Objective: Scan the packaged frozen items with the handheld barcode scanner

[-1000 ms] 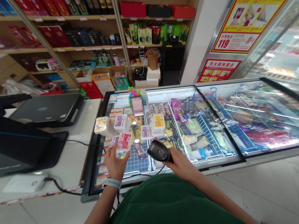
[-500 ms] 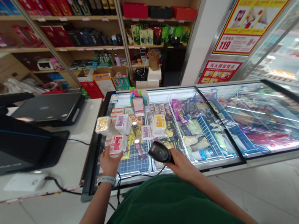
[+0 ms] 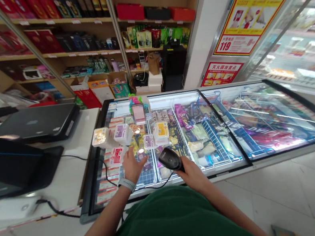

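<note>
My right hand (image 3: pixel 190 172) is wrapped round the handle of a black barcode scanner (image 3: pixel 170 159), whose cable runs left over the freezer edge. Fingers apart and holding nothing, my left hand (image 3: pixel 133 166) hovers over the glass top of the chest freezer (image 3: pixel 168 182). Close to its fingers lies a clear plastic tub with a red label (image 3: pixel 118 155). Behind that stand a tub with a purple label (image 3: pixel 122 134) and one with a yellow label (image 3: pixel 100 137). Nearer the scanner are a yellow-labelled tub (image 3: pixel 161 130) and a small purple-labelled tub (image 3: pixel 149 141).
A counter on the left bears a dark monitor stand (image 3: pixel 6 161), a black flat device (image 3: pixel 35 124) and a white box (image 3: pixel 12 208). A colourful holder with a card (image 3: pixel 139 114) stands at the freezer's back. Stocked shelves (image 3: pixel 82 21) line the far wall.
My left hand has left the red-labelled tub and moved right, toward the scanner. The scanner stays in my right hand, nearly in place. The view has shifted a little to the right.
</note>
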The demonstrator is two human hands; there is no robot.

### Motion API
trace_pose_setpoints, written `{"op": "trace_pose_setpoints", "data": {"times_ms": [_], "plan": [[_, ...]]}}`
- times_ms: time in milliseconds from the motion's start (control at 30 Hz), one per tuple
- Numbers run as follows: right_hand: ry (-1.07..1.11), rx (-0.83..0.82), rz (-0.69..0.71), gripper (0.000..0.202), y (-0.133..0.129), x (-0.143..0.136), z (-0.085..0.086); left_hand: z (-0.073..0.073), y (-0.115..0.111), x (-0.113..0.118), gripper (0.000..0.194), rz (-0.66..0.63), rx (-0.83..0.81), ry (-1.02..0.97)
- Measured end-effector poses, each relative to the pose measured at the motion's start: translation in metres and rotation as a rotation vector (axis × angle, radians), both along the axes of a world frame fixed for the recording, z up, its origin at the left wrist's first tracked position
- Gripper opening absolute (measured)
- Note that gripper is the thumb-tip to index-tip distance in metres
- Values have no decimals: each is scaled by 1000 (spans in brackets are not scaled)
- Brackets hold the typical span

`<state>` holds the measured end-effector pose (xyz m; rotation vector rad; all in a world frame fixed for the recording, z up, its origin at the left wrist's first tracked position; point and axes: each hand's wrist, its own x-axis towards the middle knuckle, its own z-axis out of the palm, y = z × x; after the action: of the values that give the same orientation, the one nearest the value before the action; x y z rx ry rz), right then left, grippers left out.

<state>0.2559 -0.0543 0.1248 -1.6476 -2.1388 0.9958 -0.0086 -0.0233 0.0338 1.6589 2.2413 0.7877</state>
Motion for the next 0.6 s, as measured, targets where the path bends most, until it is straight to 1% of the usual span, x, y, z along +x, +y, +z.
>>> {"op": "trace_pose_setpoints", "data": {"times_ms": [100, 267, 433, 600], "plan": [[-5, -3, -46, 16, -2, 7, 0, -10, 22, 15, 81, 46, -133, -31], [30, -8, -101, 18, -6, 15, -1, -20, 49, 33, 86, 88, -242, -25], [31, -4, -155, 19, -8, 20, -2, -27, 61, 44, 82, 121, -330, -17], [15, 4, -168, 19, -8, 21, -4, -31, 65, 48, 76, 136, -332, -4]]}}
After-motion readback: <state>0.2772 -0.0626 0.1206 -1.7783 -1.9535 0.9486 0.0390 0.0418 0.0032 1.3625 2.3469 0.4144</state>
